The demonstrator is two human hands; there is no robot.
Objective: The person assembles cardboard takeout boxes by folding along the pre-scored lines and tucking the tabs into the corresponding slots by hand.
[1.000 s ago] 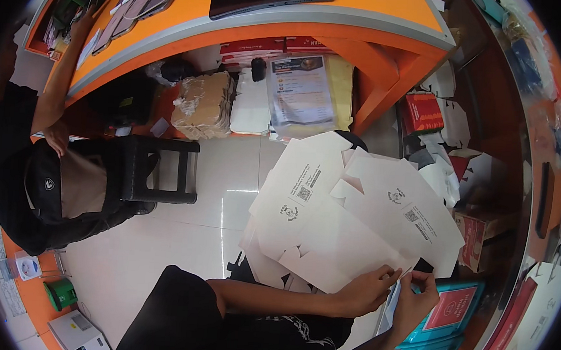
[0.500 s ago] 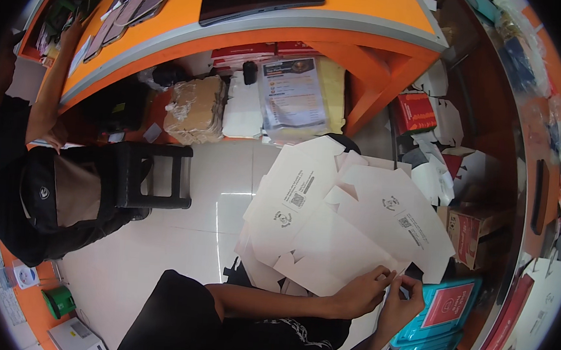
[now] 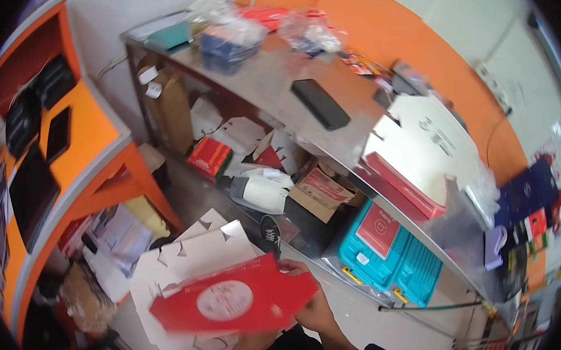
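Note:
A flat red cardboard piece with a white round print (image 3: 173, 310) is held tilted in front of me, slightly blurred by motion. My right hand (image 3: 313, 309) grips its right end, fingers closed along the edge. Beneath its lower edge my left hand (image 3: 257, 347) shows only in part; the card hides its fingers. Behind and under the red piece lie several white die-cut cardboard blanks (image 3: 208, 238), with slots and small tabs along their edges.
A metal table (image 3: 267, 86) carries a black phone-like slab (image 3: 321, 104), plastic bags and a stack of white blanks (image 3: 427, 130). Below it stand teal lidded bins (image 3: 380, 244) and an opened brown carton (image 3: 321, 194). An orange desk (image 3: 95, 123) is at the left.
The view has swung toward the metal table on the right. Hands that were together at the white blanks' edge are now at a raised red cardboard piece, my right hand gripping it.

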